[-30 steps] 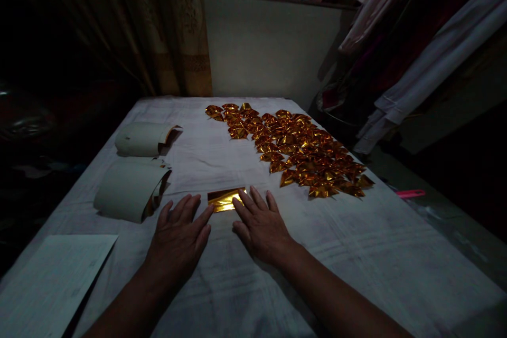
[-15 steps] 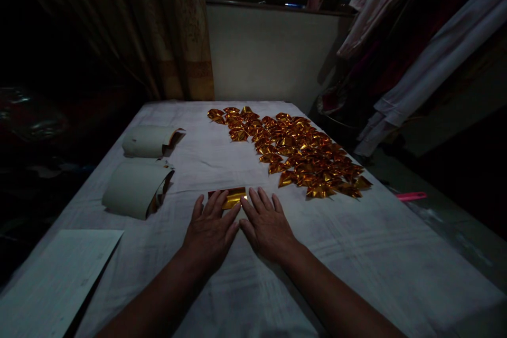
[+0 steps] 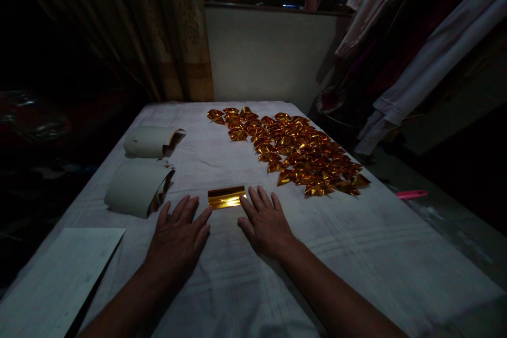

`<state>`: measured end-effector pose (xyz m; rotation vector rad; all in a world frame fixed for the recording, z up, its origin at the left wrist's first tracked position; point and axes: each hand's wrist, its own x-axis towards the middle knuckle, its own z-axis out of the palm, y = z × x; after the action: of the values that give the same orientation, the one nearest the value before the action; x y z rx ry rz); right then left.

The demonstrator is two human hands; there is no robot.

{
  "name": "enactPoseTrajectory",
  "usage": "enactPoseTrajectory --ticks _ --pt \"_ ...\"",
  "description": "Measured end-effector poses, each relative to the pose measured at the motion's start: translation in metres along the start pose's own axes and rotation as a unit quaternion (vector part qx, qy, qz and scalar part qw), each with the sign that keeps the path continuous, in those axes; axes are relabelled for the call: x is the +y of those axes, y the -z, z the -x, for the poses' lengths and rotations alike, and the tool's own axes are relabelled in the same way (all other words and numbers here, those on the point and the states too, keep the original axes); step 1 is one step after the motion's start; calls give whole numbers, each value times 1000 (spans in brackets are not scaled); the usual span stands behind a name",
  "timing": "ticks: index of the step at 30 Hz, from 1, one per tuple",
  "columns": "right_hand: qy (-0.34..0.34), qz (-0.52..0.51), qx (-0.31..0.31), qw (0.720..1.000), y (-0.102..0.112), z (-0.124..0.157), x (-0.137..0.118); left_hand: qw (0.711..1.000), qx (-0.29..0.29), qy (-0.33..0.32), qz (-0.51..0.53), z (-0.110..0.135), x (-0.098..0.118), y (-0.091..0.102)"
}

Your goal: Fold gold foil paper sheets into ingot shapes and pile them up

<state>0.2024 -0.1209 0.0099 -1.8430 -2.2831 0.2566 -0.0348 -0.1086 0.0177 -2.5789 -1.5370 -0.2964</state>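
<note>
A small creased rectangle of shiny gold foil paper (image 3: pixel 226 198) lies on the cloth-covered table in front of me. My left hand (image 3: pixel 178 232) rests to its left with fingers spread, the index fingertip by the foil's lower left corner. On the right, my right hand (image 3: pixel 266 220) lies flat with fingers apart, its index fingertip touching the foil's right end. Neither hand grips anything. Beyond my right hand spreads a pile of folded gold foil pieces (image 3: pixel 301 148).
Two curled grey-backed paper bundles (image 3: pixel 137 187) lie at the left. A flat pale board (image 3: pixel 59 274) sits at the near left edge. The table's white cloth (image 3: pixel 317 285) shows faint checks. Clothes (image 3: pixel 428 63) hang at the right; a curtain (image 3: pixel 182 37) hangs behind.
My left hand has slid left off the gold foil paper, uncovering its left part. My right hand has stayed nearly in place at the other end.
</note>
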Motion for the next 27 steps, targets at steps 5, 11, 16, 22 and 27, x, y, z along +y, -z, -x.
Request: enactPoseTrajectory --ticks 5,11,16,22,27 --pt "-2 -4 9 1000 0 0 0 999 22 5 24 -19 5 9" --pt "-4 -14 17 1000 0 0 0 991 49 94 77 -42 3 -5" --pt "-5 -19 18 1000 2 0 0 986 64 95 120 -41 3 -18" --pt "9 -42 67 997 -5 1 5 975 91 99 179 -42 4 -20" --pt "29 -154 209 965 -15 -6 18 927 105 118 341 -45 0 -18"
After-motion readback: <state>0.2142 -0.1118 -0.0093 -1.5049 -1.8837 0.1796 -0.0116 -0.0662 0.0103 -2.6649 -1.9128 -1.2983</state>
